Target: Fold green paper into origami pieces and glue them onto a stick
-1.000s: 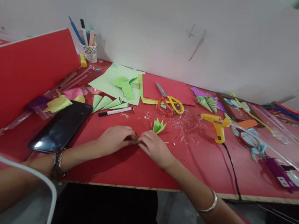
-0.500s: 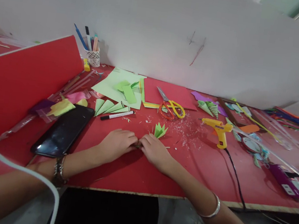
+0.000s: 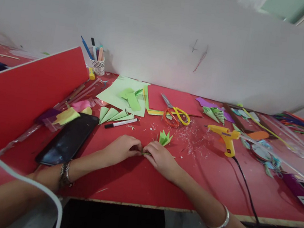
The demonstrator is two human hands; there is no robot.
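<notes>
Pale grey wall [image 3: 151,34] rises behind the red tabletop [image 3: 130,186], and a large red board [image 3: 27,96] leans at a slant on the left. Toward the wall lie red sheets [image 3: 170,101], beside a pale green sheet [image 3: 109,95] with cut green scraps [image 3: 131,98] on it. My dark phone [image 3: 67,140] lies flat near my left forearm. The yellow glue gun [image 3: 226,137] rests on its side to the right, its cord running off the near edge. My left hand [image 3: 124,148] and right hand [image 3: 161,160] meet low over the table, fingertips nearly touching, each pinching a small, thin green piece [image 3: 146,153] between them; my fingers hide much of it. Scissors [image 3: 175,111] lie with red and yellow handles on the red sheets' near edge. The capped marker [image 3: 121,123] sits beside folded green cones [image 3: 114,115]. Just beyond my right hand is a spiky green paper fan [image 3: 165,138]; tiny pale shavings [image 3: 193,138] are scattered farther right.
</notes>
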